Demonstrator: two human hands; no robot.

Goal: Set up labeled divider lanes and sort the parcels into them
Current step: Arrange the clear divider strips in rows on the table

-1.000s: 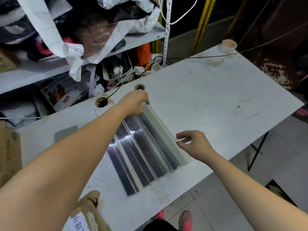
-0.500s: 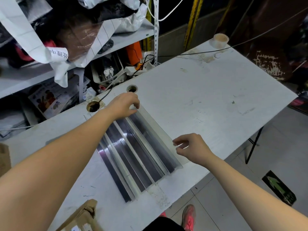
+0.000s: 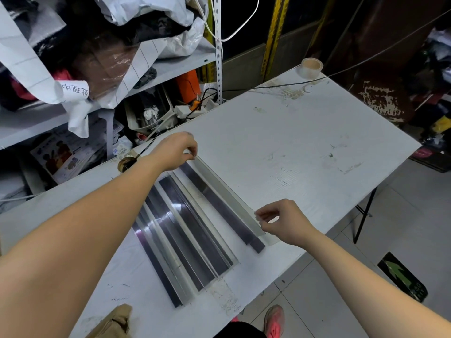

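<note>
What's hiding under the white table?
Below the white table, a black leg, grey floor tiles and a pink shoe show. The tabletop covers whatever lies farther underneath.

The rightmost divider strip (image 3: 227, 201) has come away from the other strips (image 3: 185, 230), shifted toward the frame's right with a gap opened; left hand (image 3: 175, 150) and right hand (image 3: 285, 223) now pinch its ends

Divider strips (image 3: 185, 235) on table (image 3: 292, 154) centre-left; outer strip (image 3: 219, 203) just R of rest; tape roll (image 3: 311, 67) far corner
</note>
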